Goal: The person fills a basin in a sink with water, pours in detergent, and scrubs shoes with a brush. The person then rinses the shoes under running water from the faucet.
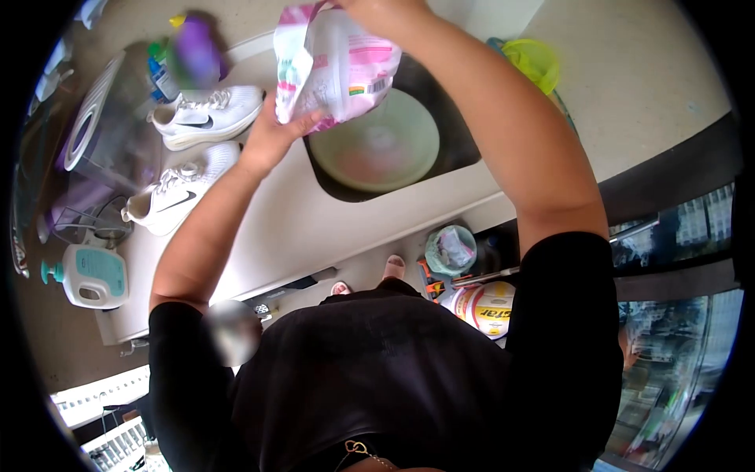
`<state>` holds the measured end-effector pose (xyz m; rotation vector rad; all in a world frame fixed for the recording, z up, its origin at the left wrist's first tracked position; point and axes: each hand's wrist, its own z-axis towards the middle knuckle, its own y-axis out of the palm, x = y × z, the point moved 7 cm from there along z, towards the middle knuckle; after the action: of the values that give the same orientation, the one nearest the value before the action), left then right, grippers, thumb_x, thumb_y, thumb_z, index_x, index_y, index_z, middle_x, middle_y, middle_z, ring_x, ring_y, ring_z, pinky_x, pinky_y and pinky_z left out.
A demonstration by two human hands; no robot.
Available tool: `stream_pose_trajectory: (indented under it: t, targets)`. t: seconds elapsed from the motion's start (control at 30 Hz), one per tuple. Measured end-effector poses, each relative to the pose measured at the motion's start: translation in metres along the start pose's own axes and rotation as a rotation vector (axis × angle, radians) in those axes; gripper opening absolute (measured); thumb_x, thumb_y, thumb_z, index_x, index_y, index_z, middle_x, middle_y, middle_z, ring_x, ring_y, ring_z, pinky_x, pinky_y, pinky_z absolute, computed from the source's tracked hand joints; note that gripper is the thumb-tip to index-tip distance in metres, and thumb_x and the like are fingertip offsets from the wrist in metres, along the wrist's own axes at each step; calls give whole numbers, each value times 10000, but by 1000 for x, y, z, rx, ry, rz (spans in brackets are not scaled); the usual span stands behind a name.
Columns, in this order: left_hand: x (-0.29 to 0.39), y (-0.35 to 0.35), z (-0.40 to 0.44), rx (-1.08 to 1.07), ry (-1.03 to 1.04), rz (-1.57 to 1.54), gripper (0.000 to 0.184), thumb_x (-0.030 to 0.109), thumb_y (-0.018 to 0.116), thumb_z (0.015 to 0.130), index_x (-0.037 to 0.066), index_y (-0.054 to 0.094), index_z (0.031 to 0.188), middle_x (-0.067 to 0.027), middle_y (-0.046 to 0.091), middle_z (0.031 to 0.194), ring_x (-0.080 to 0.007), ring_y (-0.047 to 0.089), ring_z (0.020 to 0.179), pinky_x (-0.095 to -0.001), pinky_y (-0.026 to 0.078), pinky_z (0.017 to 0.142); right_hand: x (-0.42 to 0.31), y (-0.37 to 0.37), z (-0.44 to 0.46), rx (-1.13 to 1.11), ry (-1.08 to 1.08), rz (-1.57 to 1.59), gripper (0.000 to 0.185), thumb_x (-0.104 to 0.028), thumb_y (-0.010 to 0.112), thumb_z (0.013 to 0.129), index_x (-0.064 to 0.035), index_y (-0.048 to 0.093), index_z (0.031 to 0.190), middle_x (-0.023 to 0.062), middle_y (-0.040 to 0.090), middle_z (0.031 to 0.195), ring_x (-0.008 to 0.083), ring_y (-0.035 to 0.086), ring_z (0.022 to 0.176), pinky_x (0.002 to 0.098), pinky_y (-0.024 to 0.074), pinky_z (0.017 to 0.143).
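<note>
A pink and white printed plastic bag (346, 71) with a barcode is held up over the sink, tilted. My left hand (287, 130) grips its lower left corner, thumb across the front. At the bag's top edge is my right hand (385, 12), its fingers bent against the bag and partly cut off by the frame. Beneath the bag, a pale green basin (417, 145) sits in the dark sink (460, 134). Something blurred and pinkish shows inside the basin. The bag's contents are hidden.
Two white sneakers (216, 118) stand on the counter (314, 224) at left, near blue and purple bottles. A white pump bottle (94, 275) is at the counter's left end. Right of the sink is a yellow-green basket (535, 63). A lined bin (451, 250) stands on the floor.
</note>
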<state>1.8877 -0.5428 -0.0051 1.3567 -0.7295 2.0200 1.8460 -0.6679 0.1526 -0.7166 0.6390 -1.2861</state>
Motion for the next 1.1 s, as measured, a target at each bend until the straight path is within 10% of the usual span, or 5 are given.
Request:
stream_pose_trajectory:
  t: [0.5, 0.6, 0.8, 0.9, 1.1]
  targets:
    - [-19, 201, 99, -191, -70, -279, 982, 242, 760, 630, -33, 117, 1319, -168, 305, 1280, -262, 394, 1139, -363, 375, 916, 165, -191, -87, -31, 323, -524, 122, -147, 549, 714, -48, 615, 743, 189, 578, 752, 339, 557, 725, 391, 440, 676]
    - [-27, 209, 83, -308, -129, -214, 858, 145, 698, 710, 66, 124, 1343, -121, 229, 1348, -250, 368, 1169, -343, 417, 879, 256, -248, -117, -29, 332, -407, 261, -20, 466, 775, -3, 570, 1013, 136, 600, 873, 195, 564, 763, 293, 447, 667]
    - [-63, 67, 28, -44, 149, 49, 496, -49, 576, 749, 106, 395, 1184, -63, 400, 1168, -199, 471, 1069, -292, 449, 818, 420, -228, -242, -301, 675, -610, 219, -102, 472, 793, -71, 595, 971, 128, 603, 866, 242, 585, 820, 328, 454, 683]
    - [-21, -77, 31, 424, 211, 827, 395, 72, 632, 726, 34, 463, 1080, -157, 492, 1068, -274, 497, 994, -340, 413, 846, 310, -171, -206, -28, 403, -817, 253, -75, 479, 798, -98, 551, 1040, 120, 560, 1030, 274, 557, 905, 356, 450, 762]
    - [-87, -271, 63, 351, -576, 1213, 715, 616, 549, 680, -19, 568, 1008, -235, 583, 964, -341, 556, 933, -394, 412, 805, 187, 126, -208, -435, 884, 928, 176, -33, 496, 783, -24, 584, 935, 85, 593, 861, 169, 575, 741, 280, 462, 698]
